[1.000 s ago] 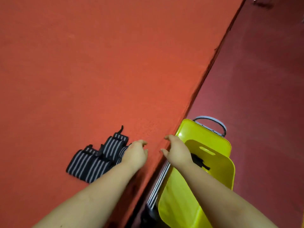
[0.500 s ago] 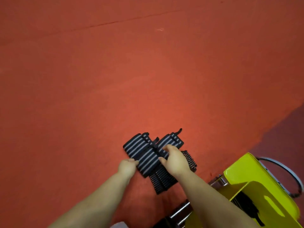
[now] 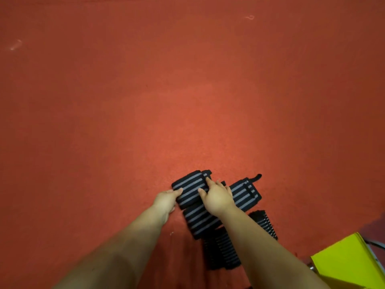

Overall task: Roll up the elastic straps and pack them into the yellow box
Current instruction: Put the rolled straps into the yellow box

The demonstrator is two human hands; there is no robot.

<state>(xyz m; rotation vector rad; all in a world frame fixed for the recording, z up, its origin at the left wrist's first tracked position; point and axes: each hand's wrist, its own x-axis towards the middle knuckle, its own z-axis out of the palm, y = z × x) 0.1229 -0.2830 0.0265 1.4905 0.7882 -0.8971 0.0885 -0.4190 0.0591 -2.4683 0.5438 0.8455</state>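
Observation:
Several black elastic straps with grey stripes lie in a loose pile on the red mat. The top strap (image 3: 190, 187) is folded over at the far left of the pile. My left hand (image 3: 166, 200) presses against its left end, fingers curled on the edge. My right hand (image 3: 217, 197) rests on its right side, fingers spread over the fabric. A second strap (image 3: 244, 193) with a black tab end lies to the right. More straps (image 3: 221, 249) lie under my right forearm. One corner of the yellow box (image 3: 352, 263) shows at the bottom right.
The red mat (image 3: 166, 101) fills most of the view. A darker floor strip (image 3: 375, 228) shows at the right edge, next to the box. A grey metal handle (image 3: 375, 245) sticks out behind the box.
My view has swung left, away from the box. Both hands went from beside the box to the pile of straps and now hold the top strap.

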